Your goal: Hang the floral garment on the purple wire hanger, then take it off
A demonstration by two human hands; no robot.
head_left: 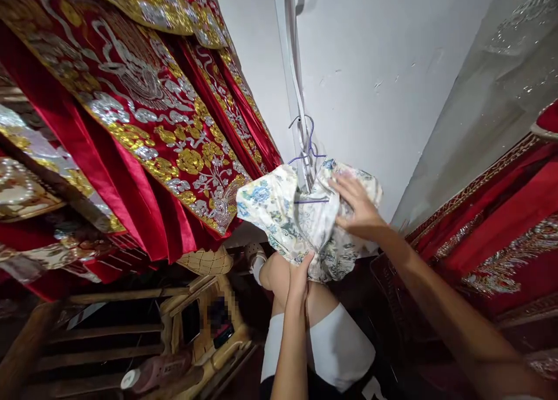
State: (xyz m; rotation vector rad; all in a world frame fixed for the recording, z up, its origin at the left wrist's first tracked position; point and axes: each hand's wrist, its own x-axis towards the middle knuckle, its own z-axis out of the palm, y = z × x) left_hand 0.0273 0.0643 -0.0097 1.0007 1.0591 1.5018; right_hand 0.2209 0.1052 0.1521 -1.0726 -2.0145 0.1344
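Observation:
A short floral top (274,211), white with blue and green flowers, is on a thin purple wire hanger (311,134) in front of me. My left hand (301,272) grips its lower front edge, thumb on the near side and the other fingers hidden behind the cloth. My right hand (358,207) lies against the shoulder and neckline on the right, fingers stretched out and slightly blurred. The hanger's bar shows through the open neckline. The hook is up by a pale hanging strip (290,57), but whether it hangs from that strip I cannot tell.
Red garments with gold and silver embroidery (174,115) hang at the left. More red trimmed fabric (492,225) is at the right. A white wall (375,57) stands behind. Low at left, a wooden rack (108,330) bears a capped bottle (152,372) and dark items.

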